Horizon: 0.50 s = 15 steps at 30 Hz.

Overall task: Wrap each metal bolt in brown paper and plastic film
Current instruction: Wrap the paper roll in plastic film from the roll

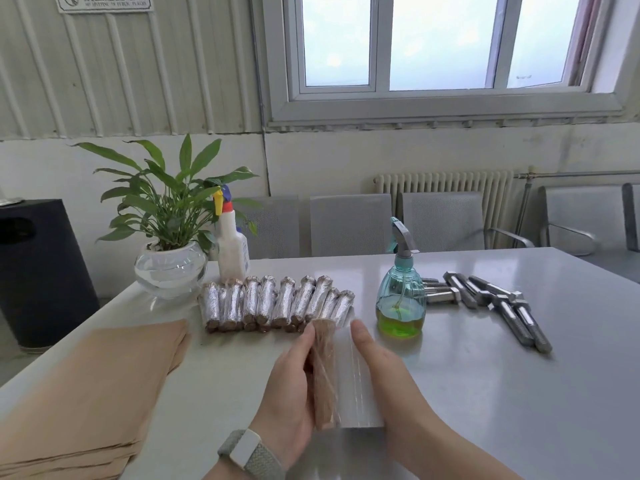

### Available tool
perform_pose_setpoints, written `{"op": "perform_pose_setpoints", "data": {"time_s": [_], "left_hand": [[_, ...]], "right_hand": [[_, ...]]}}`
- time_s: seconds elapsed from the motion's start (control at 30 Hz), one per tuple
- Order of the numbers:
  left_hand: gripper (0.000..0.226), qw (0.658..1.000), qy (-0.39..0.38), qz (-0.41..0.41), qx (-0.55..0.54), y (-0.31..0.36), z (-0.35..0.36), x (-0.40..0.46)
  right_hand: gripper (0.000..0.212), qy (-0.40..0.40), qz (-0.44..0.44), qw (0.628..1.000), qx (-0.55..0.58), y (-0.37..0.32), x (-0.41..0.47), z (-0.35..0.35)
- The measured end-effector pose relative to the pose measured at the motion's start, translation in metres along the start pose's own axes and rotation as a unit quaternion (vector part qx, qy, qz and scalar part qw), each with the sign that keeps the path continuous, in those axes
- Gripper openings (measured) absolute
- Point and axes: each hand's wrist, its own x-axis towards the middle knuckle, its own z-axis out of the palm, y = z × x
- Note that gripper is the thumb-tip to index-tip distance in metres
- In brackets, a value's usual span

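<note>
A paper-wrapped bolt lies on a sheet of plastic film, gripped by the left hand with curled fingers. The right hand presses flat on the film just beside it. Beyond both hands sits a row of finished wrapped bolts; bare bolts lie farther right.
</note>
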Motion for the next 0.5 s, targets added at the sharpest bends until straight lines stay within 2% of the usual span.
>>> {"op": "perform_pose_setpoints", "data": {"time_s": [0.1,0.2,0.4,0.5], "left_hand": [[0.045,0.997,0.001,0.05,0.058,0.0003,-0.003,0.0003],[0.054,0.993,0.005,0.076,0.089,-0.0025,-0.0027,0.0003],[0.051,0.986,0.045,0.11,0.115,0.0005,-0.0005,0.0028],[0.054,0.982,0.055,0.146,0.109,-0.0034,0.0043,0.0013]], "right_hand": [[0.062,-0.051,0.002,0.999,0.015,-0.0024,-0.0019,-0.0021],[0.064,-0.024,-0.02,1.0,-0.003,-0.0025,-0.0032,0.0014],[0.074,0.051,-0.043,0.996,-0.062,-0.008,-0.0032,0.0001],[0.077,0.062,-0.066,0.993,-0.082,-0.0063,-0.0044,0.005]]}}
